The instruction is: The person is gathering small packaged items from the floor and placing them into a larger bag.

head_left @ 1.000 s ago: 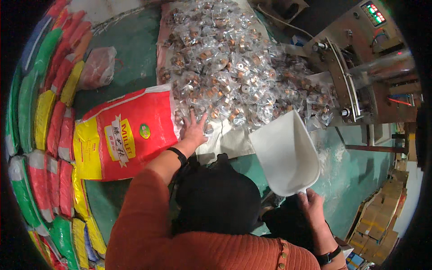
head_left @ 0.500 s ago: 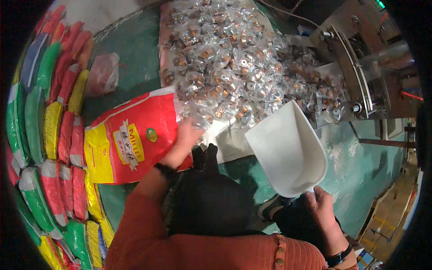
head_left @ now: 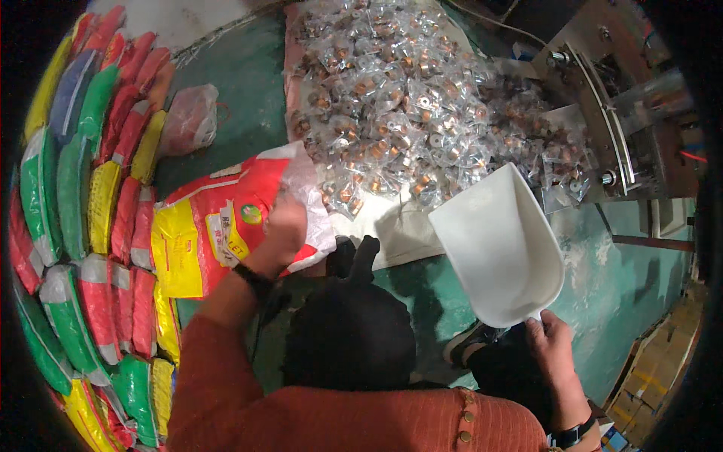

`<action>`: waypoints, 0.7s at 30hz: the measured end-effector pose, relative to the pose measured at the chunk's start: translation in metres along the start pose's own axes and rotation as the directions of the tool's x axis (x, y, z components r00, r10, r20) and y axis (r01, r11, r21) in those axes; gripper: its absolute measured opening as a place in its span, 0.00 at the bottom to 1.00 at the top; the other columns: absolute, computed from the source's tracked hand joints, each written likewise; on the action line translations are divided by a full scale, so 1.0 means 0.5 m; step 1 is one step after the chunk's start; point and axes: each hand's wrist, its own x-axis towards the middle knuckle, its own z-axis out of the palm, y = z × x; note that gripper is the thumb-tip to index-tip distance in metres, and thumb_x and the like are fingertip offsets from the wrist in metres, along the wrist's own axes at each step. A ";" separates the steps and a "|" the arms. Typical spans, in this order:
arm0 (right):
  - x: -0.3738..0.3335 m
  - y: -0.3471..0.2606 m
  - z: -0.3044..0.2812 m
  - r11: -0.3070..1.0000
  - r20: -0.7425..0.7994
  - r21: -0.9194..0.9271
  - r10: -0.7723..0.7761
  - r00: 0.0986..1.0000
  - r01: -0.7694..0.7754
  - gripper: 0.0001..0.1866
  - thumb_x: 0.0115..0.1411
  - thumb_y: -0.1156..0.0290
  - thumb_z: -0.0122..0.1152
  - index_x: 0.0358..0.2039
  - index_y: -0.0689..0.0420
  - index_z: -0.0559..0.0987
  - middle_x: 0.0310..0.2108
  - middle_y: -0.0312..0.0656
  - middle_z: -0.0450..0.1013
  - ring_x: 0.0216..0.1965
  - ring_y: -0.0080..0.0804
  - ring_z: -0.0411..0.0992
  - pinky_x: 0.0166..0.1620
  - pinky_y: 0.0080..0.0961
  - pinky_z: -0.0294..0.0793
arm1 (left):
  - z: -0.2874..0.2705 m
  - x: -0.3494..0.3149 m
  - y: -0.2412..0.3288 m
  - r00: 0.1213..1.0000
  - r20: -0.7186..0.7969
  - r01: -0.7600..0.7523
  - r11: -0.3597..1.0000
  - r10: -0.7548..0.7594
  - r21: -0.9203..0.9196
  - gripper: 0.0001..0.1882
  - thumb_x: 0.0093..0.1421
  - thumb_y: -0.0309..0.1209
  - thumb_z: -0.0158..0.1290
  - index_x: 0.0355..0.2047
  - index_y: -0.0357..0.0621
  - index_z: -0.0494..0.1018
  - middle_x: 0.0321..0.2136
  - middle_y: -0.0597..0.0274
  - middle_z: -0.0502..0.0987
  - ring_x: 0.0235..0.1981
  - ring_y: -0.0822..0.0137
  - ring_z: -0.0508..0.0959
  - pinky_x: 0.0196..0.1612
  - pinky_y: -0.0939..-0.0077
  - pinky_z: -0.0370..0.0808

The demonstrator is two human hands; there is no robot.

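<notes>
My right hand point(head_left: 551, 343) grips the short handle of a white plastic scoop point(head_left: 503, 245), whose pan is bare inside and tilted beside the pile. My left hand point(head_left: 286, 222) is at the open end of a red and yellow woven sack point(head_left: 181, 252); motion blurs its fingers, so their hold is unclear. The sack lies on its side, its pale mouth turned toward the pile. Ahead spreads a large heap of small clear plastic bags point(head_left: 399, 113) with copper-coloured and silvery metal parts inside.
Stacks of folded coloured sacks point(head_left: 75, 196) line the left side. A pinkish plastic bag point(head_left: 190, 120) lies behind the red sack. Metal machinery point(head_left: 602, 120) stands at the right, with cardboard boxes point(head_left: 648, 369) at lower right. A pale sheet point(head_left: 399, 230) lies under the heap.
My left hand has drawn back from the edge of the heap to the sack, whose mouth is now more crumpled and spread. My right hand still holds the scoop.
</notes>
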 end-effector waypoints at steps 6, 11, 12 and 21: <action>-0.015 -0.016 0.006 0.999 0.014 -0.016 -0.034 0.999 0.034 0.11 0.63 0.71 0.58 0.34 0.69 0.74 0.22 0.46 0.65 0.28 0.23 0.60 0.33 0.27 0.67 | 0.064 -0.040 -0.083 0.459 0.790 -0.522 0.843 0.406 -0.130 0.06 0.43 0.31 0.57 0.21 0.47 0.81 0.20 0.57 0.78 0.24 0.52 0.78 0.27 0.55 0.73; -0.007 -0.038 -0.002 0.996 0.054 -0.004 -0.086 0.995 0.086 0.12 0.63 0.71 0.59 0.36 0.70 0.74 0.22 0.43 0.67 0.29 0.22 0.61 0.34 0.26 0.68 | 0.118 -0.027 -0.212 0.507 0.833 -0.329 0.943 0.221 -0.050 0.05 0.42 0.30 0.60 0.23 0.50 0.82 0.25 0.57 0.80 0.31 0.52 0.81 0.31 0.53 0.76; -0.002 -0.041 -0.003 0.996 0.058 -0.009 -0.093 0.994 0.094 0.12 0.63 0.71 0.59 0.36 0.70 0.74 0.22 0.43 0.67 0.29 0.22 0.61 0.34 0.26 0.68 | 0.139 -0.026 -0.220 0.597 0.777 -0.245 0.968 0.199 -0.059 0.05 0.42 0.30 0.61 0.23 0.50 0.82 0.28 0.56 0.82 0.35 0.52 0.82 0.33 0.53 0.77; 0.004 -0.045 -0.003 0.999 0.070 -0.052 0.010 0.997 -0.007 0.11 0.63 0.71 0.58 0.37 0.70 0.75 0.25 0.44 0.70 0.31 0.22 0.62 0.36 0.25 0.68 | 0.127 0.015 -0.116 0.492 0.868 0.144 0.990 -0.074 0.003 0.39 0.42 0.49 0.68 0.54 0.47 0.72 0.52 0.45 0.74 0.51 0.50 0.77 0.45 0.62 0.79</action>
